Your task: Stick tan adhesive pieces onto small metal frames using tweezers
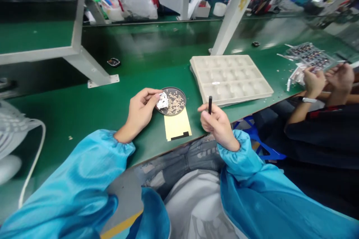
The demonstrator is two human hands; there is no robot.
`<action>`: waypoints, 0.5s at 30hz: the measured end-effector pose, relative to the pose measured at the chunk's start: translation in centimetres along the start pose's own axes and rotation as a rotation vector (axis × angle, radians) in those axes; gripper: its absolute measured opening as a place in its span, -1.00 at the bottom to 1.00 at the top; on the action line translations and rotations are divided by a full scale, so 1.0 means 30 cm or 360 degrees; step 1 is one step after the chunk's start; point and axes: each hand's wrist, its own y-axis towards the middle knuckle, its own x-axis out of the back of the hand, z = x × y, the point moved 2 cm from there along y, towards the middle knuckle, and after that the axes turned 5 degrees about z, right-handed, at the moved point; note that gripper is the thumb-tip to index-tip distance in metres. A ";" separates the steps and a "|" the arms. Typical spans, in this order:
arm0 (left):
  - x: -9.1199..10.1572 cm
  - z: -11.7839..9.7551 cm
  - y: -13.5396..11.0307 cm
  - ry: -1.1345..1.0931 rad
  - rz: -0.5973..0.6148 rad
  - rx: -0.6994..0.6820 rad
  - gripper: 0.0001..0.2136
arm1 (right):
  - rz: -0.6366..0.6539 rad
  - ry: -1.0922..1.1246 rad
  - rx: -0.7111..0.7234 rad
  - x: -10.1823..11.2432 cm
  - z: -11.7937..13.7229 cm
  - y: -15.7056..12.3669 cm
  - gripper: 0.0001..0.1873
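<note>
– How is the white part (pixel 163 101) being held?

– It is being pinched at its left edge between the thumb and fingers of the left hand (pixel 142 111), presumably so that most of its face is being left uncovered.

– And where is it being held?

– Over the left side of the round dish (pixel 174 114); whether the dish is being touched cannot be told. Small pale and dark bits (pixel 177 100) are being contained there, the rim perhaps being relied on to stop them scattering across the green table (pixel 134 78).

– What is being done with the right hand (pixel 217 122)?

– A slim black tool (pixel 210 104) is being gripped by the closed thumb and fingers, one end standing up; the lower end is being hidden by the hand. The hands are being held apart, the dish lying between them, probably to be within reach of both.

– And the yellow sheet (pixel 176 123)?

– Its far end is being overlapped by the dish. Beyond the right hand, the pale compartment tray (pixel 238 99) is being left aside, seemingly so that the working spot is not being crowded.
</note>
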 end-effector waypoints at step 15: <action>0.019 -0.033 0.001 0.0079 0.0000 0.0046 -0.72 | -0.1064 -0.1234 0.0433 0.258 0.285 -0.085 -0.61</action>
